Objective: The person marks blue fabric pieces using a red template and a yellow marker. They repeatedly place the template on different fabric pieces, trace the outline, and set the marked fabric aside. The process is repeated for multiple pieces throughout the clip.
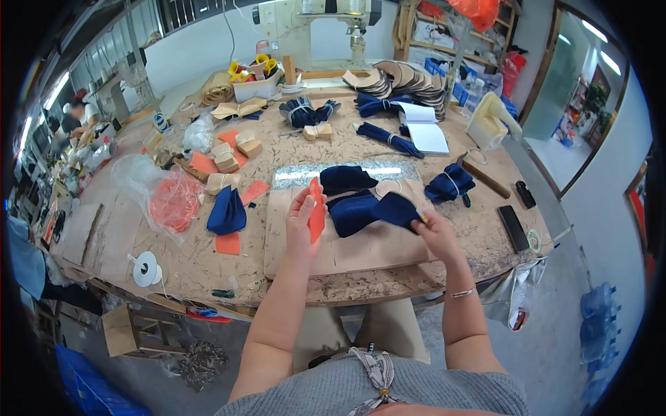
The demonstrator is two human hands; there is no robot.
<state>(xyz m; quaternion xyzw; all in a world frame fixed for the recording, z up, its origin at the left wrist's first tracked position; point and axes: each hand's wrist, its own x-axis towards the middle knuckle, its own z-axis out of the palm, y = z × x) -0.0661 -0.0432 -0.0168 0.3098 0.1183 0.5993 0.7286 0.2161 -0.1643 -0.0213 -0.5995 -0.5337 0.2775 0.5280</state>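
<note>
My left hand (300, 220) grips a flat orange piece (316, 216), held upright above the left part of a pale work board (305, 253). The fingers of my right hand (437, 234) pinch the corner of a dark blue fabric piece (397, 210), slightly blurred. Under and beside it, another blue fabric piece (350, 213) lies on the board. Just behind that is a second blue piece (345, 179), partly over a shiny metal plate (291, 175). To the right of the board sits a tied blue fabric bundle (449, 184).
Left of the board are a folded blue piece (227, 211), a plastic bag of orange pieces (173, 201) and a white spool (146, 269). A black case (512, 229) lies at the right edge. A sewing machine (357, 41) stands behind. Someone (83, 114) works far left.
</note>
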